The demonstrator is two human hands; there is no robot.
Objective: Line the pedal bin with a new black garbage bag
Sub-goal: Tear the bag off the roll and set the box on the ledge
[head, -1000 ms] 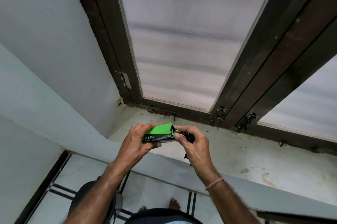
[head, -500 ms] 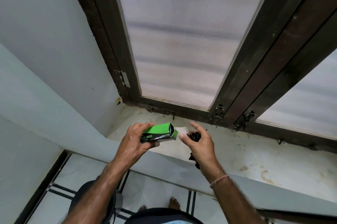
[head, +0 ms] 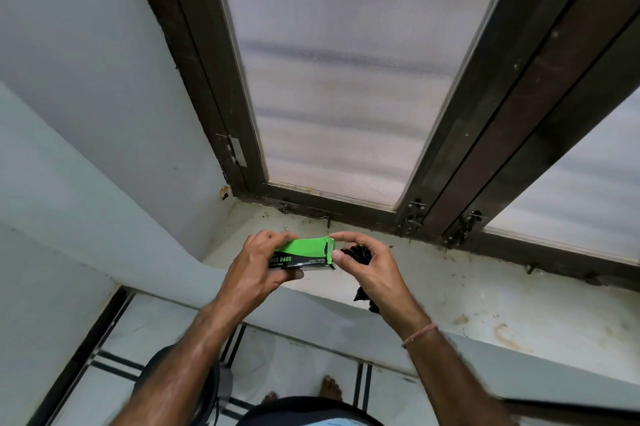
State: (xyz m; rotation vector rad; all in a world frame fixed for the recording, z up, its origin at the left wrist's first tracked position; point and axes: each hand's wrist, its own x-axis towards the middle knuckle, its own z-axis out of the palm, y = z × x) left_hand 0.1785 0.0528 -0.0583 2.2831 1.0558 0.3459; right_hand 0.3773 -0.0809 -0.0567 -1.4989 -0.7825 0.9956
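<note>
Since half a second ago: my right hand [head: 377, 273], then drawn back with fingers spread, has returned to the box's open end.

Held now:
- Left hand [head: 256, 263] wraps the green and black cardboard box [head: 304, 249], thumb underneath and fingers over the top. It holds the box level in front of me so the torn right end faces the other hand.
- The right hand's lower fingers curl round a crumpled black plastic garbage bag [head: 356, 252] in the palm; a tail of it hangs below the wrist. Thumb and forefinger tips meet the box's end flap, probably to fold it shut now that one bag is out.

Both hands hover over the pale, stained stone window sill [head: 450, 290], just near of the dark brown window frame [head: 346, 209]; nothing rests on the sill.

Containers: the box end is torn and dark inside, so I cannot tell what remains in it. The printed lettering reads "BAGS".

Pedal bin: not clearly identifiable. A dark round-edged thing [head: 213, 391] sits on the tiled floor behind my left forearm and may be it. The bag is out but not yet unfolded, so the lining is not yet begun.
</note>
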